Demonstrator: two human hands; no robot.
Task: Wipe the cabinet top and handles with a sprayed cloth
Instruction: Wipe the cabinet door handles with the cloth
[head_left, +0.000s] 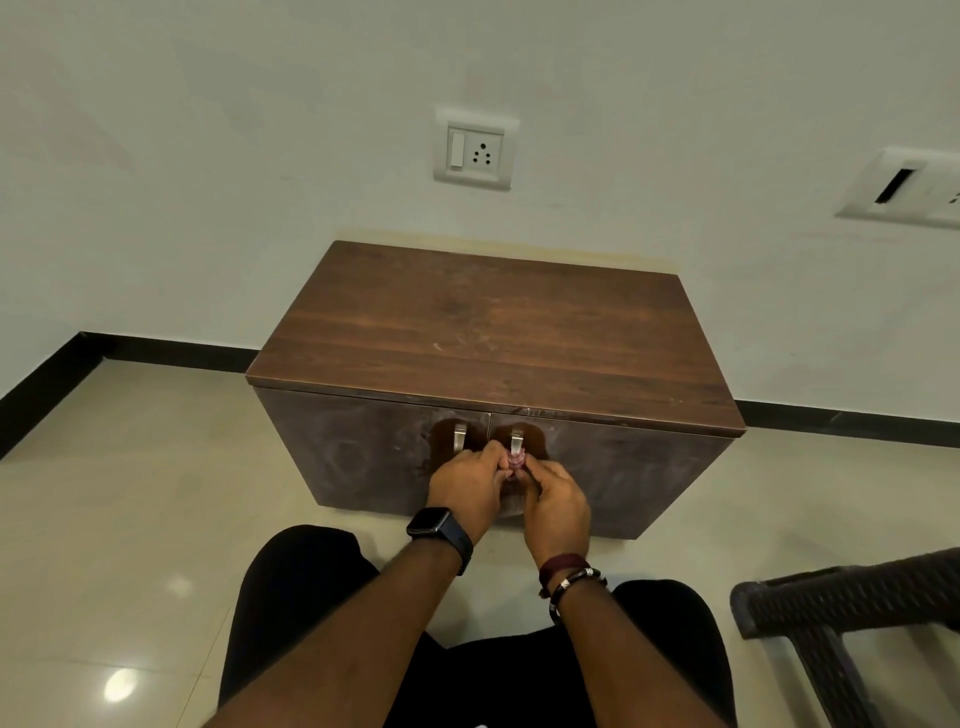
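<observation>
A low dark wooden cabinet stands against the pale wall in the middle of the frame, its broad top bare and showing faint smears across the grain. Two doors meet at the centre of its front, each with a short metal handle: the left handle and the right handle sit just beside one another, either side of the seam.

The person is crouched or seated right in front, dark-clad knees filling the bottom of the frame. Both arms reach forward and the hands come together at the lower end of the right handle. The left hand, with a dark smartwatch on the wrist, has its fingers curled in tight, pinching a small bunched pinkish cloth from the left. The right hand, wearing beaded bracelets, closes in from the right with its fingers bent around the same wad. The cloth is pressed between the two sets of fingertips and sits against the bottom of the right handle, seemingly wrapped about it; how much of it is there I cannot tell, since the fingers hide most of it. Neither hand is spread at all.

On the wall above the cabinet is a white switch and socket plate, with another plate at the upper right edge. A dark woven chair juts in at the lower right, on the glossy tiled floor.
</observation>
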